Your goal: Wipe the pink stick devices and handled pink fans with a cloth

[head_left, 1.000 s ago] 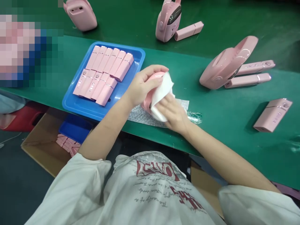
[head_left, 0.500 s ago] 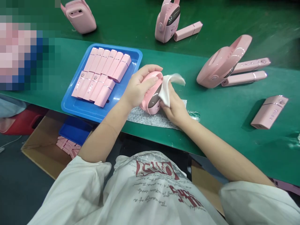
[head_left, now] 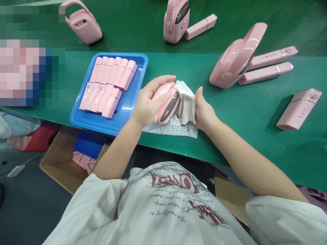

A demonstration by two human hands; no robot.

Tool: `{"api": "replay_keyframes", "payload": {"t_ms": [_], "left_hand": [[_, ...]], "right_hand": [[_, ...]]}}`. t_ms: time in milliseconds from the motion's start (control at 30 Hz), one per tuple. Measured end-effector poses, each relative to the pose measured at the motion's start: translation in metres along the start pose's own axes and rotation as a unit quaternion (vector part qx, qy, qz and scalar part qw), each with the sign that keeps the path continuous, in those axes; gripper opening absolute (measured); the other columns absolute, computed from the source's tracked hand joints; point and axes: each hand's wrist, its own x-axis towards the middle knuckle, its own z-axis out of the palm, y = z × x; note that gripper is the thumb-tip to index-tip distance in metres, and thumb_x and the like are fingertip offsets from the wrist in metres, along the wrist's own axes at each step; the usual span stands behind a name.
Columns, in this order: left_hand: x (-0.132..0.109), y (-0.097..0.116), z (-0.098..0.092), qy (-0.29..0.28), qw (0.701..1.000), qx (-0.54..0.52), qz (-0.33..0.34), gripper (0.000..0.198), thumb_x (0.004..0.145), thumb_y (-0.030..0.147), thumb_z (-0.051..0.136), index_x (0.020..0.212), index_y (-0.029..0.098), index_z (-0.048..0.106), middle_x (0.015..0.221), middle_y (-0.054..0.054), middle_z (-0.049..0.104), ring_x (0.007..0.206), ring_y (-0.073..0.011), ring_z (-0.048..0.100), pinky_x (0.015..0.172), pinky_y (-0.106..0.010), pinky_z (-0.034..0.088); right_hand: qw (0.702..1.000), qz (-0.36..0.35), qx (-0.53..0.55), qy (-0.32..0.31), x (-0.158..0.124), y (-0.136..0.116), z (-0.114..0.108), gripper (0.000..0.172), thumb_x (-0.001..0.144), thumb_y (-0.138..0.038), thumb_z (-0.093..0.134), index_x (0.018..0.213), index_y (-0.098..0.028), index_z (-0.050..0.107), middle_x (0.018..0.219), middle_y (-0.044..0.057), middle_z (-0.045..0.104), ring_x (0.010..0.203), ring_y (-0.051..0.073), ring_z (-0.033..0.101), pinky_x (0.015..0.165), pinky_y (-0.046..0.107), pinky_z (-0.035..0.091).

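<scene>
My left hand [head_left: 146, 103] is closed around a small pink rounded device [head_left: 163, 100] with a dark glossy oval panel, possibly a portable speaker. Its fingers lie over the top and upper side. To the right, my right hand [head_left: 206, 110] holds a white cloth [head_left: 186, 103], thumb raised and the other fingers largely hidden. The cloth hangs against the device's panel side. Beneath them, a sheet of clear bubbly wrap [head_left: 170, 130] lies on the green table [head_left: 224, 143].
Left of my hands, a blue tray [head_left: 76, 117] carries several pink rectangular sticks [head_left: 109, 102]. Similar pink devices with handles [head_left: 230, 63] stand along the back, some beside sticks [head_left: 267, 73]. Another stick [head_left: 298, 110] is at right. Below the edge sits a cardboard box [head_left: 60, 146].
The cloth has spread out and now hangs down beside the device. My right hand has shifted slightly right, away from it. The device has turned a little in my left hand.
</scene>
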Motion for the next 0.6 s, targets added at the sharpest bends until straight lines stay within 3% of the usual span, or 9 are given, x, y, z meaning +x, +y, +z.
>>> {"api": "replay_keyframes", "payload": {"t_ms": [100,233,367,500,600], "left_hand": [[-0.012,-0.001,0.001,0.011,0.999,0.002,0.031,0.028,0.081,0.040,0.069,0.107,0.030,0.068,0.119,-0.003,0.067,0.125,-0.0280,0.056,0.111,-0.046,0.042],[-0.025,-0.007,-0.007,0.013,0.998,0.029,0.056,0.034,0.081,0.045,0.067,0.114,0.036,0.067,0.130,0.000,0.063,0.128,-0.0264,0.055,0.115,-0.044,0.040],[-0.035,-0.009,-0.010,0.011,0.994,0.039,0.098,0.041,0.079,0.043,0.069,0.119,0.037,0.064,0.134,0.001,0.061,0.130,-0.0304,0.053,0.115,-0.051,0.039],[-0.045,-0.003,-0.003,-0.010,0.993,0.052,0.104,0.054,0.073,0.036,0.074,0.126,0.036,0.060,0.137,0.001,0.059,0.137,-0.0322,0.045,0.119,-0.052,0.033],[-0.050,0.001,0.001,-0.009,0.992,0.045,0.119,0.056,0.074,0.030,0.071,0.129,0.035,0.059,0.137,0.003,0.059,0.140,-0.0310,0.042,0.120,-0.051,0.031]], "right_hand": [[0.994,0.040,0.088,-0.050,0.000,-0.004,-0.003,0.077,0.086,-0.080,0.027,0.110,-0.019,0.067,0.092,0.007,0.073,0.087,0.027,0.072,0.079,0.047,0.061],[0.976,0.068,0.181,-0.096,0.000,-0.004,-0.003,0.060,0.076,-0.069,0.064,0.111,-0.021,0.061,0.080,0.001,0.069,0.069,0.020,0.067,0.068,0.039,0.059],[0.967,0.090,0.213,-0.111,-0.001,0.000,0.000,0.052,0.079,-0.068,0.062,0.103,-0.022,0.058,0.065,-0.003,0.061,0.055,0.016,0.058,0.062,0.038,0.057],[0.969,0.090,0.203,-0.109,-0.003,0.000,0.001,0.055,0.080,-0.072,0.058,0.103,-0.022,0.058,0.061,-0.003,0.059,0.051,0.016,0.057,0.059,0.037,0.057],[0.987,0.029,0.123,-0.102,-0.002,-0.003,-0.002,0.066,0.075,-0.075,0.060,0.112,-0.020,0.061,0.070,0.000,0.066,0.061,0.020,0.065,0.070,0.042,0.060]]}}
